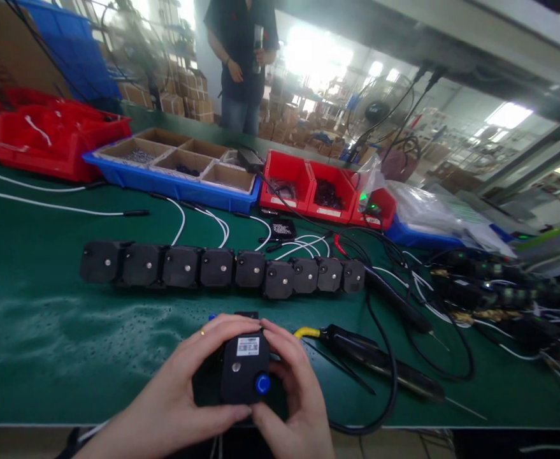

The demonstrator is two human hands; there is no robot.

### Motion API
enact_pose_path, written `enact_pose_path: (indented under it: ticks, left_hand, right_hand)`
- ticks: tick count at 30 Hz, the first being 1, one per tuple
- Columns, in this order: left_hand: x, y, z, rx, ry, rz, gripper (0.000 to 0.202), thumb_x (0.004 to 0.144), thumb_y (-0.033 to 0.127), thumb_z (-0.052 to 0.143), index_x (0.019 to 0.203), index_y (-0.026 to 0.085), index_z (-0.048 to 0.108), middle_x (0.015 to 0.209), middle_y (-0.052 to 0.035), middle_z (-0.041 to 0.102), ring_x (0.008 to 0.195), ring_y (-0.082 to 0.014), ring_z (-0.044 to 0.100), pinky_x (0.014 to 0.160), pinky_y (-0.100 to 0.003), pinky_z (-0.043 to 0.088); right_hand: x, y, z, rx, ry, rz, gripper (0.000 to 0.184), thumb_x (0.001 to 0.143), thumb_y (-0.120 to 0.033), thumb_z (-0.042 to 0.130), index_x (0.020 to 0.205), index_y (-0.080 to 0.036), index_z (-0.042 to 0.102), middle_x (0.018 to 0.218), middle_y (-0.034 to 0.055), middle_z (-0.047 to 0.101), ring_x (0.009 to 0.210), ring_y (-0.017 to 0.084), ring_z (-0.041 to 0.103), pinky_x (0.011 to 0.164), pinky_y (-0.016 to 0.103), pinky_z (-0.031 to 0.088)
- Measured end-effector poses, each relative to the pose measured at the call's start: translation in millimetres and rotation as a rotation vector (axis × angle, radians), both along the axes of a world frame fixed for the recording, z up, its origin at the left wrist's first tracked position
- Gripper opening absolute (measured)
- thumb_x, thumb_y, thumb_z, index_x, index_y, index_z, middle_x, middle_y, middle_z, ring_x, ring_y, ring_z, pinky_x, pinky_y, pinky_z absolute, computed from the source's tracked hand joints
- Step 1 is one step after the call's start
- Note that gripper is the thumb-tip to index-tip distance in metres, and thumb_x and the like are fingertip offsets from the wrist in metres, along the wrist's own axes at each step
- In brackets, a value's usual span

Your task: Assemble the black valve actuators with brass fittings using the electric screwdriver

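Between both hands, near the table's front edge, is a black box-shaped device [234, 386] with a white printed label, a silver screw head and a blue round button. My left hand [184, 382] grips it from the left, thumb along the lower edge and fingers over the top. From the right, my right hand [296, 395] has its fingers curled round the same device. Beyond the hands runs a row of similar black devices [217, 268], set side by side, with white cables behind them. To the right lies a black electric screwdriver [380, 363] with a yellow hook.
A second black screwdriver [399, 299] lies farther right among looping cables. Behind the row stand a blue divided tray [179, 191] of small parts and red bins [289, 194]. More red bins [60, 143] are at the left. A person [244, 64] stands beyond the table.
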State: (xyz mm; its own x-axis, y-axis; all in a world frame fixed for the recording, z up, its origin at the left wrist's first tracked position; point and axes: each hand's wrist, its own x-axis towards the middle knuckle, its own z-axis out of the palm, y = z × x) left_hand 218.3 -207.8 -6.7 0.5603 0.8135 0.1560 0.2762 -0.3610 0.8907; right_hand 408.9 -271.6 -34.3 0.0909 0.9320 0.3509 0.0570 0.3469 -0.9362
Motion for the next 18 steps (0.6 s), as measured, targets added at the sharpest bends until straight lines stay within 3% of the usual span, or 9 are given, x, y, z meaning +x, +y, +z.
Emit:
enact_pose_path:
  ticks: [7,12,18]
  left_hand:
    - [4.5,-5.9,2.1,-0.027,-0.042,0.01,0.074,0.077,0.024,0.084,0.139,0.049,0.053,0.144,0.0047,0.063,0.135,-0.0234,0.059,0.119,-0.038,0.044]
    - [7.1,-6.5,4.6,-0.043,-0.05,-0.003,0.081,0.077,0.02,0.081,0.144,0.051,0.048,0.149,0.0045,0.058,0.14,-0.0256,0.054,0.122,-0.046,0.039]
    - [10.6,-5.5,3.1,-0.097,-0.06,0.006,0.078,0.078,0.021,0.08,0.144,0.049,0.051,0.149,0.0008,0.057,0.141,-0.0308,0.052,0.123,-0.056,0.036]
  right_hand:
    - [-4.1,-3.8,-11.6,-0.01,-0.035,-0.058,0.072,0.077,-0.005,0.062,0.141,-0.039,0.059,0.148,0.0011,0.057,0.136,0.016,0.056,0.101,0.021,0.056]
    - [-11.1,-6.1,-18.5,-0.004,-0.053,-0.148,0.07,0.076,-0.007,0.064,0.14,-0.036,0.06,0.144,0.0034,0.058,0.133,0.019,0.059,0.099,0.024,0.058]
    - [-12.9,-5.6,-14.5,-0.039,-0.057,-0.159,0.073,0.074,-0.006,0.062,0.139,-0.038,0.059,0.144,0.0011,0.058,0.132,0.017,0.058,0.095,0.02,0.058]
